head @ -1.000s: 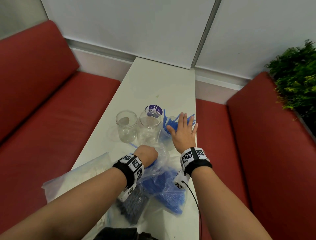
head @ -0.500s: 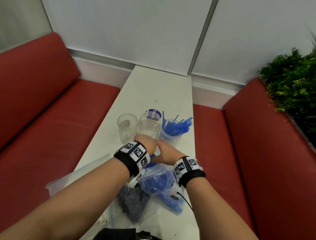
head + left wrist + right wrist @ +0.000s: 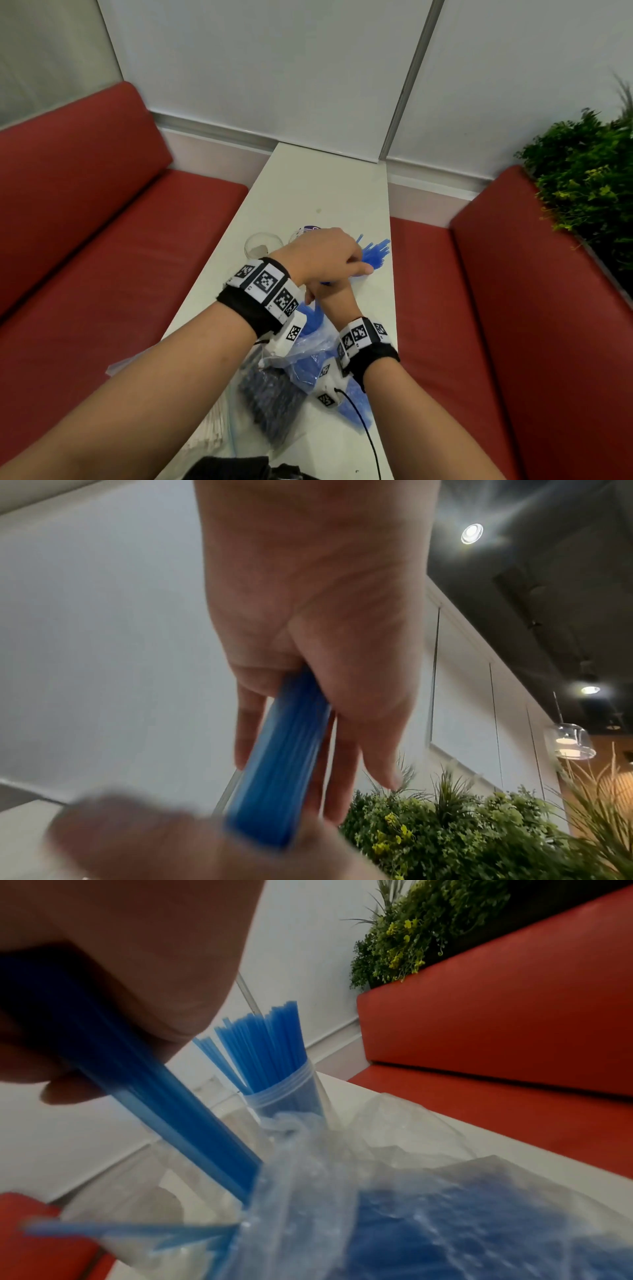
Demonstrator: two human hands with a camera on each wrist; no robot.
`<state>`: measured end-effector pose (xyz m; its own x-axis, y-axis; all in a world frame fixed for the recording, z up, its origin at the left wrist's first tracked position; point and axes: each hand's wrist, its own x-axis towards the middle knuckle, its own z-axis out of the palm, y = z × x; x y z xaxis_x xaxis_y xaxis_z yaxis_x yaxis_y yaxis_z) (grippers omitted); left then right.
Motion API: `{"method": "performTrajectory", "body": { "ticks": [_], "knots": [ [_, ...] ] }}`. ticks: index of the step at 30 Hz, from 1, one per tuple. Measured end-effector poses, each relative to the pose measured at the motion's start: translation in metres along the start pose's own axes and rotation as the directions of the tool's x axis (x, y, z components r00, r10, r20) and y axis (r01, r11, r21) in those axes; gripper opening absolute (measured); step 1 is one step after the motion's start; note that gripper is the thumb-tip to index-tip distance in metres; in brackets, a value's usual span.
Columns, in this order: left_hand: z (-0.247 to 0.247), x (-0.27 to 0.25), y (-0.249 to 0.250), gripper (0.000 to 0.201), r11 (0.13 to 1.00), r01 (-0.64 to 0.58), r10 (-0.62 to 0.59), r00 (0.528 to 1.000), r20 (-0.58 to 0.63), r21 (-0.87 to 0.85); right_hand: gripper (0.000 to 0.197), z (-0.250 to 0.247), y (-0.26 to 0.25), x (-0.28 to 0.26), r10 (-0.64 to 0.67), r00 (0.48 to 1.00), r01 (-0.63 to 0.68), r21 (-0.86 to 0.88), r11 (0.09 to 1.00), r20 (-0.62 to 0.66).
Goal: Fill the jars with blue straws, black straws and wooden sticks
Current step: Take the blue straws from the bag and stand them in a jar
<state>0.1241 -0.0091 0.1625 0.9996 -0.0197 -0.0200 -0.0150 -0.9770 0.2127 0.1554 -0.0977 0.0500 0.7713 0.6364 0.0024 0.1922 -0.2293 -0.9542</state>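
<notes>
A bundle of blue straws [image 3: 277, 767] is gripped in the left hand [image 3: 322, 255], the fingers curled round it, presumably so the straws stay aligned for dropping into a jar. The right hand [image 3: 334, 298] lies just beneath, at its 6 o'clock; its fingers are closed round blue straws being drawn from the plastic bag [image 3: 394, 1204], probably to feed the bundle. The jar of blue straws [image 3: 284, 1093] stands at 1 o'clock from the hands, near the table's [image 3: 308, 185] right edge. An empty jar [image 3: 262, 245] stands at 10 o'clock; a third jar is largely hidden behind the left hand. Bags of black straws [image 3: 274, 407] and wooden sticks [image 3: 209, 435] lie at 6 and 7 o'clock. The crumpled bag mouth and the crossed wrists are judged to crowd the path to the jars.
</notes>
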Motion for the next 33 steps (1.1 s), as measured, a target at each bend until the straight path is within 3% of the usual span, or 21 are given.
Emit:
{"method": "performTrajectory", "body": {
  "ticks": [3,5,7,9,12,15,18,19,23,25,28,31,33],
  "knots": [
    [0.005,0.000,-0.003,0.048,0.960,-0.074,0.024,0.982,-0.185,-0.270,0.040,-0.007,-0.018,0.006,-0.014,1.000,0.015,-0.017,1.000,0.018],
    [0.002,-0.001,-0.007,0.046,0.802,-0.163,-0.107,0.907,-0.407,-0.575,0.041,-0.012,-0.032,0.008,-0.009,1.000,0.008,0.070,0.997,0.011],
    [0.002,-0.003,-0.011,0.047,0.576,-0.225,-0.344,0.805,-0.483,-0.786,0.040,-0.022,-0.049,0.011,-0.026,0.999,0.033,0.215,0.976,-0.035],
    [0.009,-0.005,-0.019,0.049,0.373,-0.190,-0.527,0.761,-0.377,-0.908,0.039,-0.035,-0.069,0.012,-0.069,0.995,0.088,0.327,0.941,-0.068],
    [0.032,-0.004,-0.028,0.055,0.085,0.060,-0.579,0.816,0.000,-0.995,0.045,-0.057,-0.099,0.014,-0.111,0.984,0.154,0.367,0.917,-0.136],
    [0.060,-0.006,-0.026,0.066,-0.121,0.304,-0.418,0.848,0.326,-0.945,0.045,-0.070,-0.120,0.016,-0.118,0.969,0.207,0.454,0.867,-0.216],
    [0.082,-0.007,-0.025,0.072,-0.414,0.357,-0.225,0.851,0.474,-0.837,0.041,-0.074,-0.130,0.015,-0.130,0.959,0.245,0.502,0.830,-0.253],
    [0.088,-0.007,-0.025,0.071,-0.472,0.369,-0.189,0.845,0.500,-0.801,0.040,-0.074,-0.132,0.014,-0.136,0.956,0.255,0.504,0.825,-0.259],
    [0.102,-0.011,-0.033,0.070,-0.472,0.410,-0.202,0.812,0.548,-0.781,0.040,-0.079,-0.137,0.010,-0.135,0.943,0.280,0.511,0.813,-0.303],
    [0.105,-0.013,-0.034,0.069,-0.573,0.379,-0.152,0.823,0.548,-0.727,0.038,-0.083,-0.138,0.011,-0.127,0.934,0.298,0.530,0.793,-0.335],
    [0.104,-0.011,-0.029,0.068,-0.766,0.234,-0.102,0.875,0.474,-0.598,0.036,-0.083,-0.134,0.012,-0.124,0.934,0.294,0.527,0.797,-0.334],
    [0.099,-0.005,-0.022,0.066,-0.815,0.163,-0.105,0.902,0.418,-0.556,0.036,-0.077,-0.125,0.010,-0.111,0.955,0.239,0.486,0.841,-0.277],
    [0.096,-0.002,-0.021,0.053,-0.843,0.121,-0.122,0.906,0.405,-0.525,0.036,-0.074,-0.119,0.009,-0.105,0.967,0.208,0.477,0.854,-0.234]
  ]
}}
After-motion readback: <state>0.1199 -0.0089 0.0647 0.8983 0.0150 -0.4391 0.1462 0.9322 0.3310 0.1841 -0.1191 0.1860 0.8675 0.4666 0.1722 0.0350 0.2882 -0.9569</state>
